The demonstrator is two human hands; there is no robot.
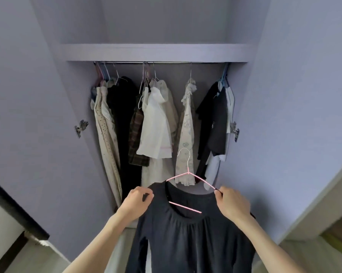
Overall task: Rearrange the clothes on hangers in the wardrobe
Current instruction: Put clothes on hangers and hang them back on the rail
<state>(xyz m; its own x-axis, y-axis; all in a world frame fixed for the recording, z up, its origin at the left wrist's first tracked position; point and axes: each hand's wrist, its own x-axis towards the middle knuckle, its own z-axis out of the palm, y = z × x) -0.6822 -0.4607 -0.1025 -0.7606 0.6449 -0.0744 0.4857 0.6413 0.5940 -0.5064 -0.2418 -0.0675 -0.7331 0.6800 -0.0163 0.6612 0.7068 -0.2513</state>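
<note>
I hold a dark top (188, 239) in front of the open wardrobe, with a pink wire hanger (188, 173) partly inside its neckline. My left hand (136, 201) pinches the top's left shoulder. My right hand (232, 203) pinches the right shoulder together with the hanger's right end. The hanger's hook points up, free of the rail (166, 63). On the rail hang several garments: cream and black ones (111, 123) at the left, a white blouse (156, 125) in the middle, a printed cream dress (187, 131), and dark tops (215, 119) at the right.
Two lilac wardrobe doors (28, 115) stand open on either side, with metal hinges (80, 128) on them. A shelf (156, 52) runs above the rail. Gaps on the rail lie either side of the printed dress. A dark furniture edge (12, 209) is at lower left.
</note>
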